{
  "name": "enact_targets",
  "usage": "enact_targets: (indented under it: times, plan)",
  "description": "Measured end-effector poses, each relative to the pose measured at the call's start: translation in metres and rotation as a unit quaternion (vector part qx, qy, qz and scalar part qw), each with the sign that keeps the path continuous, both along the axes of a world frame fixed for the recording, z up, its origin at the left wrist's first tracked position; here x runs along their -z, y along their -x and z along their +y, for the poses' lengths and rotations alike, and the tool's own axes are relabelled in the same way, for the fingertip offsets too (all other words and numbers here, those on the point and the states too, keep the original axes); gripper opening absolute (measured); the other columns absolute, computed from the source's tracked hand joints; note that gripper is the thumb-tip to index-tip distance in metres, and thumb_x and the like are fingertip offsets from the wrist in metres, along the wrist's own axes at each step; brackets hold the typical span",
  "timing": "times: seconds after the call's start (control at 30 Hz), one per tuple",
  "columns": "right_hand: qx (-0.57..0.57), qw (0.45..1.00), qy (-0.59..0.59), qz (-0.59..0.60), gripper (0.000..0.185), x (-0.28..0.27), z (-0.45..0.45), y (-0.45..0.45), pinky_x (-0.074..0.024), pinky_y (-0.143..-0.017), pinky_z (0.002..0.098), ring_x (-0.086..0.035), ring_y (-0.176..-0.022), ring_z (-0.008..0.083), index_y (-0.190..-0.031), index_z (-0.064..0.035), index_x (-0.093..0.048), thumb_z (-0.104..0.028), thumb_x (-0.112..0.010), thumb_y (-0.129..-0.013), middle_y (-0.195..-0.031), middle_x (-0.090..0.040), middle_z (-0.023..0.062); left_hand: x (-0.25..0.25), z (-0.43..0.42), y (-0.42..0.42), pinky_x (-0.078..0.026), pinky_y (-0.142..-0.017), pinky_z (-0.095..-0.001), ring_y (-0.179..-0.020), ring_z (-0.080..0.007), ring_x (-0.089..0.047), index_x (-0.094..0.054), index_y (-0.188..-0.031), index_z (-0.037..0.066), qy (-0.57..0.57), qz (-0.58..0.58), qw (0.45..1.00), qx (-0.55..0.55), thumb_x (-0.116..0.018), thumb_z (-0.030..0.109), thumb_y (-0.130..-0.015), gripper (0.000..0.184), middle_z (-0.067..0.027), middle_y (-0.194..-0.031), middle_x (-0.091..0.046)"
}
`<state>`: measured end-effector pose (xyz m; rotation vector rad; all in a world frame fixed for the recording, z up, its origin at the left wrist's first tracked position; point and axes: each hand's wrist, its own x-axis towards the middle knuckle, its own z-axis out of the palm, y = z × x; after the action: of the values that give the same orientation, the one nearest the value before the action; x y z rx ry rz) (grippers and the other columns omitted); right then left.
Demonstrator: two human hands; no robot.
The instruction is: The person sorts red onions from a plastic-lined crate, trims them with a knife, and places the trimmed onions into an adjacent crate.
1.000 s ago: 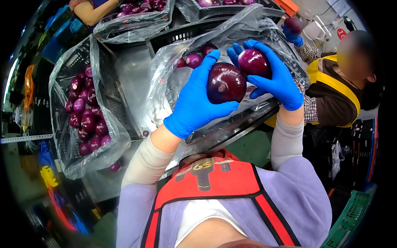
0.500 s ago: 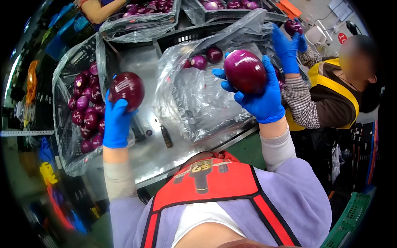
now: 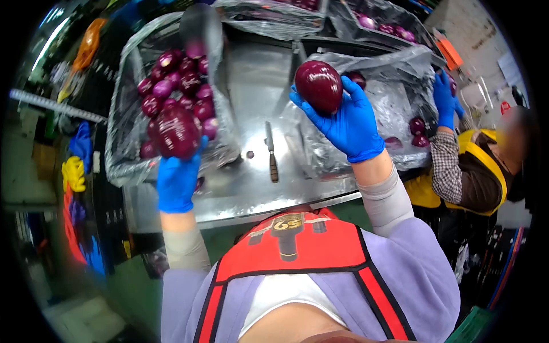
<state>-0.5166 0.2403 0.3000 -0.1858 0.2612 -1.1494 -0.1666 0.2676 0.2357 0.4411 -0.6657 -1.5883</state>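
Note:
My left hand [image 3: 178,183], in a blue glove, is closed around a glossy red onion [image 3: 176,132]. It holds the onion above the front of the left plastic-lined crate [image 3: 117,134], where many red onions [image 3: 186,83] lie. Another large red onion [image 3: 318,86] is in my gloved right hand [image 3: 355,128], cupped by the fingers and thumb. That hand is over the left side of the right lined crate [image 3: 423,57], which has a few onions [image 3: 419,127] inside. Between the crates a small knife [image 3: 271,151] rests on the metal table [image 3: 251,74].
At the right, a co-worker in a checked sleeve [image 3: 446,166] raises a blue-gloved hand [image 3: 443,97] by the right crate's far edge. More lined crates [image 3: 280,20] with onions stand at the back. A small round piece [image 3: 250,154] lies beside the knife.
The view has shifted, so the table and crates appear farther right. My left hand with its onion is now over the left crate. My right hand has moved leftward relative to the right crate, still holding its onion.

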Motion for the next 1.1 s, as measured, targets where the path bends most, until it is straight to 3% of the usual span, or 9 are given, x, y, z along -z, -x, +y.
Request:
enact_targets:
  times: [0.1,0.23,0.33,0.5,0.57,0.6,0.67,0.9,1.1]
  plan:
    - [-0.031,0.999,-0.014,0.012,0.044,0.005,-0.020,-0.039,-0.0446,-0.102,0.0501,-0.048,-0.123,0.0366,-0.131,-0.0028,-0.046,-0.030,-0.049,-0.096,-0.133,-0.049,0.0186,-0.012,0.014,-0.007,-0.058,-0.082,-0.0324,-0.118,-0.0410,-0.054,-0.037,-0.139,0.002,0.007,-0.051,0.999,-0.009,-0.071,0.011,-0.080,0.069,-0.0189,-0.132,-0.050]
    - [-0.043,0.995,0.012,0.095,0.044,0.010,-0.041,-0.096,-0.0471,-0.100,0.0460,-0.053,-0.117,0.0289,-0.128,-0.0055,-0.048,-0.029,-0.059,-0.093,-0.128,-0.053,0.0139,0.010,0.028,-0.037,-0.059,-0.073,-0.0330,-0.110,-0.0357,-0.060,-0.036,-0.140,0.005,-0.054,0.042,0.998,0.006,-0.073,0.030,-0.080,0.075,-0.0176,-0.131,-0.051]
    - [-0.043,0.967,0.075,0.239,0.045,0.018,-0.062,-0.133,-0.0506,-0.090,0.0405,-0.058,-0.108,0.0246,-0.129,-0.0081,-0.048,-0.030,-0.062,-0.091,-0.123,-0.056,0.0108,-0.004,0.034,-0.034,-0.052,-0.091,-0.0384,-0.119,-0.0306,-0.054,-0.033,-0.143,0.007,-0.013,-0.099,0.990,-0.100,-0.081,0.033,-0.069,0.092,-0.0131,-0.134,-0.048]
    - [0.032,0.746,0.387,0.541,0.077,0.066,-0.110,-0.193,-0.0472,-0.095,0.0384,-0.055,-0.114,0.0234,-0.137,-0.0060,-0.040,-0.033,-0.078,-0.076,-0.128,-0.054,0.0124,-0.037,0.035,-0.025,-0.046,-0.102,-0.0410,-0.124,-0.0263,-0.048,-0.030,-0.146,0.008,0.059,-0.246,0.951,-0.177,-0.087,0.026,-0.061,0.104,-0.0107,-0.140,-0.042]
    - [0.086,0.497,0.476,0.721,0.075,0.075,-0.120,-0.201,-0.0481,-0.093,0.0411,-0.057,-0.110,0.0348,-0.137,-0.0101,-0.041,-0.028,-0.076,-0.074,-0.125,-0.053,0.0198,-0.034,0.036,-0.028,-0.044,-0.104,-0.0407,-0.128,-0.0260,-0.044,-0.028,-0.147,0.008,0.089,-0.305,0.925,-0.209,-0.088,0.020,-0.060,0.106,-0.0099,-0.146,-0.035]
    - [0.083,0.497,0.480,0.718,0.075,0.069,-0.119,-0.208,-0.0481,-0.093,0.0411,-0.057,-0.110,0.0348,-0.137,-0.0101,-0.041,-0.028,-0.076,-0.074,-0.125,-0.053,0.0198,-0.035,0.037,-0.029,-0.043,-0.105,-0.0407,-0.131,-0.0254,-0.041,-0.026,-0.148,0.009,0.102,-0.317,0.920,-0.204,-0.088,0.017,-0.061,0.107,-0.0094,-0.149,-0.030]
    - [0.032,0.352,0.484,0.801,0.078,0.062,-0.115,-0.222,-0.0480,-0.092,0.0458,-0.056,-0.110,0.0388,-0.137,-0.0132,-0.041,-0.032,-0.077,-0.071,-0.125,-0.052,0.0206,-0.038,0.040,-0.029,-0.043,-0.105,-0.0406,-0.131,-0.0251,-0.041,-0.025,-0.148,0.009,0.108,-0.337,0.911,-0.213,-0.088,0.017,-0.061,0.107,-0.0095,-0.148,-0.031]
    - [-0.026,0.231,0.433,0.871,0.064,0.082,-0.137,-0.244,-0.0497,-0.088,0.0477,-0.056,-0.108,0.0411,-0.133,-0.0139,-0.043,-0.027,-0.070,-0.076,-0.129,-0.047,0.0201,-0.040,0.040,-0.030,-0.040,-0.107,-0.0396,-0.132,-0.0245,-0.039,-0.024,-0.148,0.007,0.141,-0.407,0.869,-0.244,-0.089,0.023,-0.061,0.110,-0.0100,-0.151,-0.028]
    - [-0.109,0.225,0.414,0.875,0.030,0.096,-0.148,-0.247,-0.0508,-0.086,0.0462,-0.059,-0.104,0.0384,-0.110,-0.0091,-0.057,-0.018,-0.063,-0.082,-0.118,-0.057,0.0184,-0.035,0.039,-0.031,-0.035,-0.111,-0.0401,-0.135,-0.0263,-0.035,-0.024,-0.148,0.006,0.153,-0.430,0.849,-0.266,-0.089,0.025,-0.061,0.111,-0.0115,-0.153,-0.025]
